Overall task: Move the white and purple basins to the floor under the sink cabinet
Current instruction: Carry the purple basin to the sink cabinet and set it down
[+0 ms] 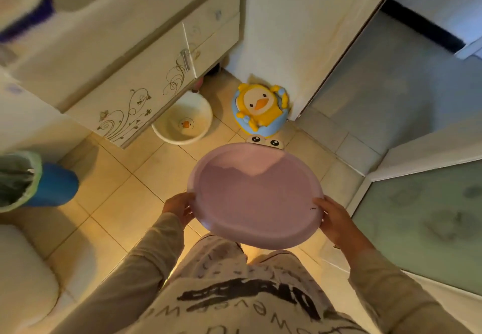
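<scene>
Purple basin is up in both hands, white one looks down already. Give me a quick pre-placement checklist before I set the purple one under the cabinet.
1. Two-handed hold: ok. Left hand and right hand grip opposite rims of the purple basin.
2. Purple basin empty: ok, nothing shows inside.
3. White basin placed: ok, on the floor, partly under the sink cabinet.
4. Free floor beside the white basin: ok, bare tile in front; the duck potty stands to its right.
5. Depth of space under the cabinet: cannot tell, it is shadowed.
6. Path to the spot: ok, no obstacle on the tiles between.
</scene>
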A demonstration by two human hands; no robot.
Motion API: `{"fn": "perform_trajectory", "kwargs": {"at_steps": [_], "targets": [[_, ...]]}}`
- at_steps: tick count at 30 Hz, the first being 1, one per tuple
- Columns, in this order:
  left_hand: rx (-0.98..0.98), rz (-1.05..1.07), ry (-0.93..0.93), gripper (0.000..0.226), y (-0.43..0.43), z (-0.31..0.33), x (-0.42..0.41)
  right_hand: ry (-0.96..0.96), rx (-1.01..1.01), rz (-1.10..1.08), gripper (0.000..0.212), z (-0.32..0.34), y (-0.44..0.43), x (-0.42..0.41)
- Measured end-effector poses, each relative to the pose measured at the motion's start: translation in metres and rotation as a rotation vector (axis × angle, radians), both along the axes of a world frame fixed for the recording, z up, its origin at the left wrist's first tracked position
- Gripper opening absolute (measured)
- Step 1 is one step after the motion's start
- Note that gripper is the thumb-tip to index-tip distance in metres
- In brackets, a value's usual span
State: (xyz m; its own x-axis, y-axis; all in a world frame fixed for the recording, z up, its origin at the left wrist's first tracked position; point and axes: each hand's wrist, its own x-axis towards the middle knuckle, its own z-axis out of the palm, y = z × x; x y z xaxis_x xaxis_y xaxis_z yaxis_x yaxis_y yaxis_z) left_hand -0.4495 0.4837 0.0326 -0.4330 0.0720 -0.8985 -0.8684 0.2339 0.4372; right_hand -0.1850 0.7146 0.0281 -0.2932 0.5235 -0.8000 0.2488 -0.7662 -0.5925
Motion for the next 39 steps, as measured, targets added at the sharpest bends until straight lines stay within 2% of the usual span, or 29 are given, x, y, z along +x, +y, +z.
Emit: {"fn": "perform_trajectory", "kwargs": {"at_steps": [5, 13, 17, 22, 25, 27, 33, 36, 38, 39], "targets": [[-0.033, 0.061, 0.005, 0.013, 0.03, 0.016, -0.049, -0.015, 0.02, 0.099, 0.011, 0.014, 0.054, -0.075], [-0.074, 0.292, -0.005, 0.017, 0.051, 0.017, -0.084, -0.025, 0.014, 0.353, 0.009, 0.02, 0.123, -0.181], [-0.084, 0.454, -0.018, 0.015, 0.069, 0.013, -0.086, -0.016, -0.006, 0.537, 0.021, 0.012, 0.161, -0.231], [-0.15, 0.621, -0.075, 0.009, 0.105, 0.004, -0.076, -0.12, -0.05, 0.695, 0.005, 0.005, 0.208, -0.284], [-0.166, 0.673, -0.104, 0.014, 0.133, -0.001, -0.075, -0.176, -0.05, 0.745, 0.006, -0.003, 0.236, -0.308], [-0.176, 0.688, -0.133, 0.007, 0.148, -0.004, -0.074, -0.222, -0.044, 0.804, 0.007, -0.009, 0.25, -0.32], [-0.207, 0.737, -0.244, 0.017, 0.165, -0.045, -0.075, -0.369, -0.004, 0.974, 0.007, -0.042, 0.273, -0.358], [-0.199, 0.728, -0.27, 0.014, 0.168, -0.076, -0.078, -0.437, 0.043, 1.052, 0.004, -0.071, 0.276, -0.377], [-0.171, 0.707, -0.279, 0.002, 0.169, -0.101, -0.088, -0.474, 0.045, 1.074, 0.003, -0.101, 0.276, -0.388], [-0.17, 0.698, -0.277, 0.008, 0.168, -0.118, -0.093, -0.492, 0.043, 1.081, 0.003, -0.121, 0.275, -0.392]]}}
